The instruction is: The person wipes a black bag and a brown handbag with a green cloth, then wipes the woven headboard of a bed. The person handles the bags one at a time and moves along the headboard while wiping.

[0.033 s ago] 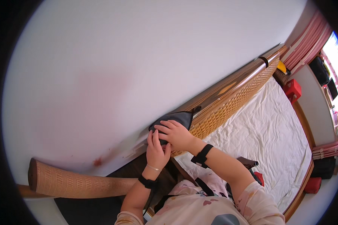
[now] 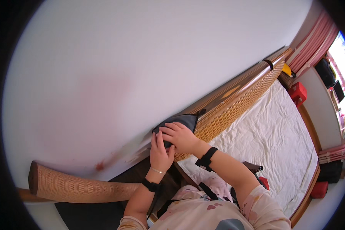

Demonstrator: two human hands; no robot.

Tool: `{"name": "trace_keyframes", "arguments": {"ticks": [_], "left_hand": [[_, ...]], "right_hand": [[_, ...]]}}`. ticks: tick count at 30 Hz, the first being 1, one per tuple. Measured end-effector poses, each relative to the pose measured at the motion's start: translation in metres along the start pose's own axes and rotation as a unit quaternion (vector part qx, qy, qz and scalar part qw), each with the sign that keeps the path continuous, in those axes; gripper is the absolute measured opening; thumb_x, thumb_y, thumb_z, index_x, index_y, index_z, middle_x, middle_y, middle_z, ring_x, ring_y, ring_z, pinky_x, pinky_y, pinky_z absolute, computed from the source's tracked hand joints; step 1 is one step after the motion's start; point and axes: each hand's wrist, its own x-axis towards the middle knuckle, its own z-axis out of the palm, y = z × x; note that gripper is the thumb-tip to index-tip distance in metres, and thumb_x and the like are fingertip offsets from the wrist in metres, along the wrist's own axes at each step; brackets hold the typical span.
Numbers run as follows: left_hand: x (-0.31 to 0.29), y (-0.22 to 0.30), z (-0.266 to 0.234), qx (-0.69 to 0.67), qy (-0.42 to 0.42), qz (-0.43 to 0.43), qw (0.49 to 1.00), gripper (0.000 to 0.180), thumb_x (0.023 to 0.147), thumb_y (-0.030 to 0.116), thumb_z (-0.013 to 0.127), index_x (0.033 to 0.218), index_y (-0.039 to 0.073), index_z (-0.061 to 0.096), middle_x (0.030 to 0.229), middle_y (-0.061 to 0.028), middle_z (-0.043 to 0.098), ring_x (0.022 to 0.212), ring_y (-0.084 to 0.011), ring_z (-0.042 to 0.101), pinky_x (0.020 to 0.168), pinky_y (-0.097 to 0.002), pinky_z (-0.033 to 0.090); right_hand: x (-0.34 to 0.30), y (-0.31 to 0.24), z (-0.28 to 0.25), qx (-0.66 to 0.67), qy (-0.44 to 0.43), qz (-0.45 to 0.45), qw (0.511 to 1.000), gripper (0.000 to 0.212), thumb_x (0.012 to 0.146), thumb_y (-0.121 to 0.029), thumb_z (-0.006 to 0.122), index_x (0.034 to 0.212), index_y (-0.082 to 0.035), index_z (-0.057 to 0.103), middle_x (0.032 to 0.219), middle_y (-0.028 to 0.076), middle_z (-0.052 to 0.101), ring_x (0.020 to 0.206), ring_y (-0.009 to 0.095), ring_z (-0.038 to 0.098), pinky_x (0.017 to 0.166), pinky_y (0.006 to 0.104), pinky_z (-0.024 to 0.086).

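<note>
A dark grey cloth (image 2: 186,120) with an edge trim and a small loop at its far corner drapes over the near end of the headboard (image 2: 226,100), beside the white wall. My right hand (image 2: 178,137) lies across the cloth from above, fingers together and bent over it. Just left of it, my left hand (image 2: 160,153) is against the cloth's near side, its fingers pointing up and its thumb close to the right hand. Both hands grip the cloth between them. What lies under the palms is hidden.
A rolled woven mat (image 2: 80,186) leans at lower left. White sheeting (image 2: 257,130) covers the bed on the right, with a dark handled object (image 2: 253,167) on it. Beyond the bed stands a red stool (image 2: 298,93). Reddish stains (image 2: 99,166) mark the wall.
</note>
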Motion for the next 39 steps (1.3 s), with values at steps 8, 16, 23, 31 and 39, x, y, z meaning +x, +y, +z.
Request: {"name": "trace_keyframes", "arguments": {"ticks": [8, 16, 23, 31, 39], "left_hand": [[0.068, 0.032, 0.032, 0.16, -0.025, 0.033, 0.986, 0.054, 0.08, 0.043, 0.064, 0.109, -0.002, 0.058, 0.1, -0.0177, 0.063, 0.097, -0.0358, 0.06, 0.087, -0.0452, 0.047], [0.123, 0.084, 0.094, 0.152, -0.113, 0.02, 0.982, 0.052, 0.083, 0.045, 0.059, 0.105, -0.001, 0.057, 0.097, -0.0182, 0.064, 0.091, -0.0345, 0.062, 0.085, -0.0444, 0.048], [0.163, 0.13, 0.157, 0.119, -0.098, 0.047, 0.987, 0.044, 0.083, 0.041, 0.06, 0.099, 0.001, 0.055, 0.092, -0.0183, 0.063, 0.087, -0.0359, 0.062, 0.082, -0.0452, 0.048], [0.185, 0.167, 0.202, 0.11, -0.031, 0.111, 0.987, 0.039, 0.083, 0.038, 0.06, 0.097, 0.002, 0.055, 0.094, -0.0133, 0.057, 0.094, -0.0303, 0.054, 0.084, -0.0415, 0.044], [0.135, 0.132, 0.169, 0.21, -0.08, 0.216, 0.95, 0.075, 0.079, 0.048, 0.067, 0.131, -0.001, 0.044, 0.136, -0.0247, 0.044, 0.123, -0.0384, 0.044, 0.105, -0.0471, 0.035]], "right_hand": [[-0.013, 0.054, -0.034, -0.038, 0.057, 0.07, 0.995, 0.041, 0.072, -0.032, 0.066, 0.106, -0.01, 0.064, 0.107, 0.007, 0.065, 0.104, 0.027, 0.058, 0.094, 0.0402, 0.042], [-0.05, 0.126, -0.072, -0.074, 0.084, 0.097, 0.989, 0.043, 0.07, -0.033, 0.066, 0.105, -0.009, 0.066, 0.108, 0.008, 0.067, 0.105, 0.028, 0.059, 0.096, 0.0405, 0.042], [-0.085, 0.192, -0.108, -0.113, 0.092, 0.118, 0.982, 0.039, 0.071, -0.03, 0.064, 0.103, -0.01, 0.067, 0.108, 0.008, 0.066, 0.106, 0.027, 0.059, 0.097, 0.0412, 0.041], [-0.116, 0.244, -0.12, -0.148, 0.129, 0.154, 0.968, 0.036, 0.073, -0.031, 0.061, 0.103, -0.011, 0.066, 0.111, 0.008, 0.066, 0.109, 0.028, 0.058, 0.098, 0.0437, 0.039], [-0.125, 0.207, -0.077, -0.179, 0.219, 0.178, 0.942, 0.054, 0.08, -0.05, 0.06, 0.117, -0.011, 0.062, 0.125, 0.011, 0.058, 0.121, 0.034, 0.048, 0.104, 0.0507, 0.031]]}}
